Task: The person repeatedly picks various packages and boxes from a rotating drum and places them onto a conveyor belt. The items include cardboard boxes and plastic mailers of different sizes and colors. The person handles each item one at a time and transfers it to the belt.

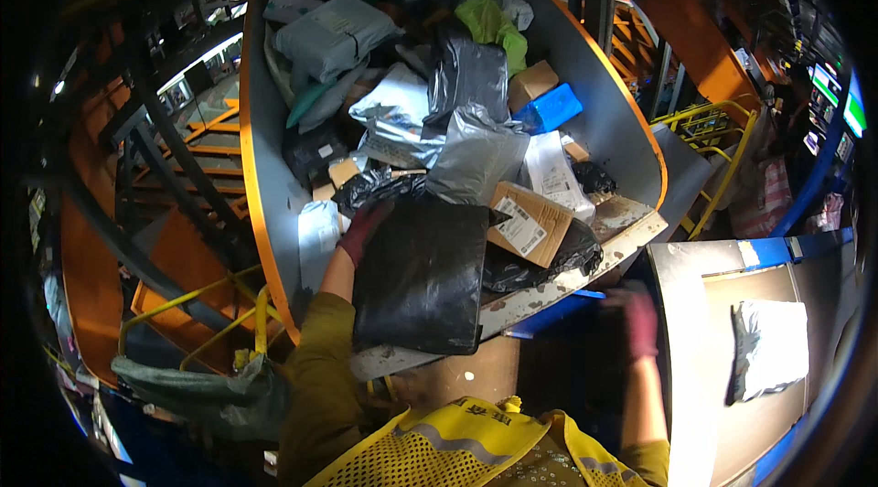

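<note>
My left hand [367,230], in a dark red glove, grips the upper left edge of a large black plastic-wrapped parcel [418,274]; its fingertips are partly hidden there. The parcel reaches over the worn metal lip [583,250] of a grey chute [603,110] with orange edges. My right hand [632,322], gloved alike, is blurred, between that lip and a conveyor on the right; I see no parcel in it. A brown cardboard box [529,223] with a label lies right of the black parcel, on a black plastic bag [549,264]. A silver-grey mailer [473,154] lies behind.
More parcels fill the chute, among them a blue box [552,108], a lime-green bag [494,31] and a grey package [336,34]. On the right conveyor [727,425] rests a white mailer [772,350]. Yellow tube frames [260,322] stand beside the chute.
</note>
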Demonstrator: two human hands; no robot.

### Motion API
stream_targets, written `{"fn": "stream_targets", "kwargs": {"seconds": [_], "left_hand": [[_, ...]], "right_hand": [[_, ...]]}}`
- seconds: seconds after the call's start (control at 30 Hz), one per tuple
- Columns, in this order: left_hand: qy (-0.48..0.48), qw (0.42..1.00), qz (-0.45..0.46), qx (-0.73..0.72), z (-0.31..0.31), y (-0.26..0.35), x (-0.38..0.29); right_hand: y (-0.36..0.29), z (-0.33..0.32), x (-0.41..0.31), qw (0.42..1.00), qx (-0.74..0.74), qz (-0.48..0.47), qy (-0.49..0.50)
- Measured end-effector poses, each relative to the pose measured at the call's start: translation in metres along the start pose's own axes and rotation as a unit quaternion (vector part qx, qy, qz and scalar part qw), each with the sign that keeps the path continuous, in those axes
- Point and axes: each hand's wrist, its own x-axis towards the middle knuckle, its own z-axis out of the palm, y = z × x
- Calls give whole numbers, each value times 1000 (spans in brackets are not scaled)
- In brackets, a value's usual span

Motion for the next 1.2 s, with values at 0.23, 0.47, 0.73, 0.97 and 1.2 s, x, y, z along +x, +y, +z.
{"fn": "stream_targets", "kwargs": {"seconds": [0.23,0.47,0.73,0.97,1.2], "left_hand": [[-88,968,-44,-229,24,-35,-8],[19,823,425,377,78,35,-127],[-192,845,495,-54,248,58,-177],[-521,805,217,-185,408,66,-201],[-542,733,410,-15,490,11,-233]], "right_hand": [[-156,204,65,729,635,76,-243],[-142,123,8,890,453,-39,-5],[-125,-70,-73,764,565,26,310],[-96,-131,-192,890,79,51,447],[-54,-111,-247,781,-307,294,457]]}}
